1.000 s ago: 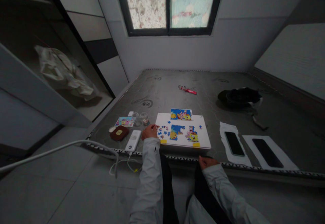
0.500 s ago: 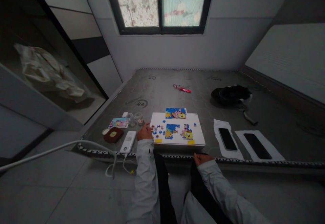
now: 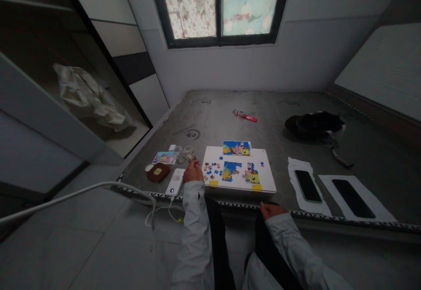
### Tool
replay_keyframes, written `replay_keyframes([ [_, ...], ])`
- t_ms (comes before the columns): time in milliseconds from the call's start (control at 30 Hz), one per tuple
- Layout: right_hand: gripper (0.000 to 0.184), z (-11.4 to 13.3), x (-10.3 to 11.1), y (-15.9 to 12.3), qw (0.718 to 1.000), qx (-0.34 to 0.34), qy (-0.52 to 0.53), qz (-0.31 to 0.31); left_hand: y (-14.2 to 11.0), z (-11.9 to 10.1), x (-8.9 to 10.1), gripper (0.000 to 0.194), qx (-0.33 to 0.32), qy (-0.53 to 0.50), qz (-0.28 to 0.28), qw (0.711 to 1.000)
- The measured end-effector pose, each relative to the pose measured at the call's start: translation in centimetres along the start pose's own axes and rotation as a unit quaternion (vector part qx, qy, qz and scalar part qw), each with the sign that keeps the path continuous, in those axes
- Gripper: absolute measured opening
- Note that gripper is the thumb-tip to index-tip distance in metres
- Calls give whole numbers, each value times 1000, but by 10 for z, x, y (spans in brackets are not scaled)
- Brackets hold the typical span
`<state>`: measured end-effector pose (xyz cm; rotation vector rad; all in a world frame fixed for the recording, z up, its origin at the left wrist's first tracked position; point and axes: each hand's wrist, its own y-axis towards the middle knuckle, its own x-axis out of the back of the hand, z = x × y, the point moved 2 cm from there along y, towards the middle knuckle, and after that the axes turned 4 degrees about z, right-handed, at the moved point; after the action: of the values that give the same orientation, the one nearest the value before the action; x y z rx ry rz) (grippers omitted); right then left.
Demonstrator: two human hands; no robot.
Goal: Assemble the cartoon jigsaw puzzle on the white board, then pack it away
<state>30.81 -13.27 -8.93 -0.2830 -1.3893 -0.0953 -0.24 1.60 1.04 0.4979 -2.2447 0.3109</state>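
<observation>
The puzzle bits (image 3: 216, 172) lie on the box (image 3: 267, 169), just right of the left hand (image 3: 193, 173), the nearer one. The right hand (image 3: 272, 210) is by a knee (image 3: 262, 228); I can't tell if either holds anything.

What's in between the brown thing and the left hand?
A white power bank lies between the brown case and the left hand. You see it in the head view.

Two phones (image 3: 308, 186) lie on two white sheets (image 3: 294, 164) near the front edge of the mattress (image 3: 213, 119). One white box (image 3: 267, 181) bears two joined puzzle sections (image 3: 227, 172) and one picture card (image 3: 237, 148).
</observation>
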Motion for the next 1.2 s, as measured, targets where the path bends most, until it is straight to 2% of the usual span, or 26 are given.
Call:
replay_keyframes([
  [267,52,-1,-1,-1,1000,10,9,-18,2,3,-14,26,-56,59,12,997],
  [533,52,-3,-6,1,999,27,4,-24,6,11,-31,24,-123,40,35,991],
  [733,52,-4,-9,1,999,24,12,-26,7,12,-34,24,-115,44,60,991],
  [933,49,-4,-9,2,999,23,14,-27,8,11,-30,21,-109,44,44,992],
  [1200,49,0,-2,-1,999,7,8,-33,4,6,-25,21,-91,56,52,993],
])
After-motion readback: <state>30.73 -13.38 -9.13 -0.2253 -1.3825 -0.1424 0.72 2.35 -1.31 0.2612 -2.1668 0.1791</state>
